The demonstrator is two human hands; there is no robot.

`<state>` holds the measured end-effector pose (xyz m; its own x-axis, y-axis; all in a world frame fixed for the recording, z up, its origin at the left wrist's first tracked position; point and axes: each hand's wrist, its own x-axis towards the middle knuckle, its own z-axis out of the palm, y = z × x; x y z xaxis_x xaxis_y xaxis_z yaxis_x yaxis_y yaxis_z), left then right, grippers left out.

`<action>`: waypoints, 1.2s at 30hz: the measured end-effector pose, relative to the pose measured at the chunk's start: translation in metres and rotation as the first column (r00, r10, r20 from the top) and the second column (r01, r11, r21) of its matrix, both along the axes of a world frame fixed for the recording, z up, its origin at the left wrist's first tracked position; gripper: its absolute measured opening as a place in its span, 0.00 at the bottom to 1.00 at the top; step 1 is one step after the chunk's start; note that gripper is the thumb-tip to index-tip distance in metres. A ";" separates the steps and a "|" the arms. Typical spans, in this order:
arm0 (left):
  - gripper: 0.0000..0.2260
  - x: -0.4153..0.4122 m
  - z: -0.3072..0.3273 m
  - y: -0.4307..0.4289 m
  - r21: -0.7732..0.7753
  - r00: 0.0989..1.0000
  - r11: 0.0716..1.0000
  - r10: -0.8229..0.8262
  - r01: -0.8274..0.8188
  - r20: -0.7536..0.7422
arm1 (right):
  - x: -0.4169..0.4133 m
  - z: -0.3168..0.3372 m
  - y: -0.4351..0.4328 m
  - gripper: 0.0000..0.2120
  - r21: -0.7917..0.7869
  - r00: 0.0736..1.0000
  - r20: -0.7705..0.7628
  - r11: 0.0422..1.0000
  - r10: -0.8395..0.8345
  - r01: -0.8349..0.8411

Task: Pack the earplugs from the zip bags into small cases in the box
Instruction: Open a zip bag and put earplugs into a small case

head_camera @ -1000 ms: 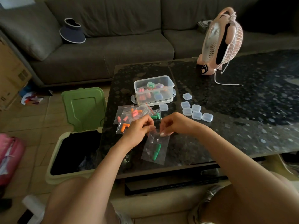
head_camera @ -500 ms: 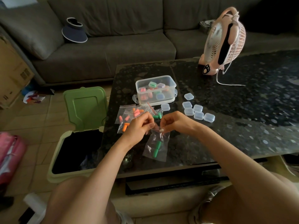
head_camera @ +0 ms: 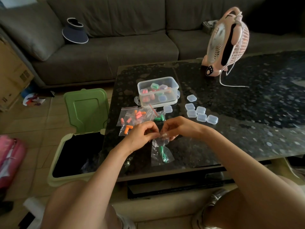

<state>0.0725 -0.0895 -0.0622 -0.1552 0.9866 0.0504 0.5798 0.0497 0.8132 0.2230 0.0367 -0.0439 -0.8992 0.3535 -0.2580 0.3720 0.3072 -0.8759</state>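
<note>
Head view: both hands meet over the near part of the dark speckled table (head_camera: 247, 129), pinching the top edge of a clear zip bag (head_camera: 160, 152) between them. The left hand (head_camera: 142, 134) grips the bag's left corner with curled fingers; the right hand (head_camera: 177, 128) grips the right corner, fingertips closed on the plastic. The bag hangs below the hands with green earplugs (head_camera: 162, 153) inside it.

Beyond the hands, toward the sofa (head_camera: 115, 47), stands the clear plastic box (head_camera: 158, 91), open-topped, with filled small cases in green, pink, purple and blue inside. Between the box and the hands lie more zip bags (head_camera: 132, 119) holding orange and pink earplugs, and one with green ones, just in front of the box. To the right of the box sit seven empty clear cases (head_camera: 198, 112), six clustered near one another and one just beside the box's front corner. A pink fan (head_camera: 227, 42) stands further right of the box. Left of the table, a green-lidded bin (head_camera: 82, 129) stands open.
</note>
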 end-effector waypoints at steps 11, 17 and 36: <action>0.04 -0.003 0.001 -0.004 -0.063 0.962 0.998 0.048 -0.033 0.267 | 0.000 0.000 -0.005 0.06 -0.108 0.992 -0.093 0.991 -0.091 0.081; 0.05 -0.007 -0.011 0.000 -0.055 0.921 0.977 0.210 -0.204 0.328 | 0.003 -0.010 0.000 0.12 -0.004 0.979 0.070 0.982 -0.189 0.190; 0.08 -0.002 -0.022 0.006 -0.346 0.650 0.880 0.474 -0.325 0.594 | 0.005 -0.002 0.000 0.05 0.193 0.946 -0.104 0.927 -0.306 0.321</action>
<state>0.0708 -0.0839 -0.0837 -0.4564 0.7964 -0.3967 -0.1976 0.3440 0.9179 0.2283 0.0365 -0.0463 -0.7471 0.6586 -0.0895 0.4176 0.3605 -0.8341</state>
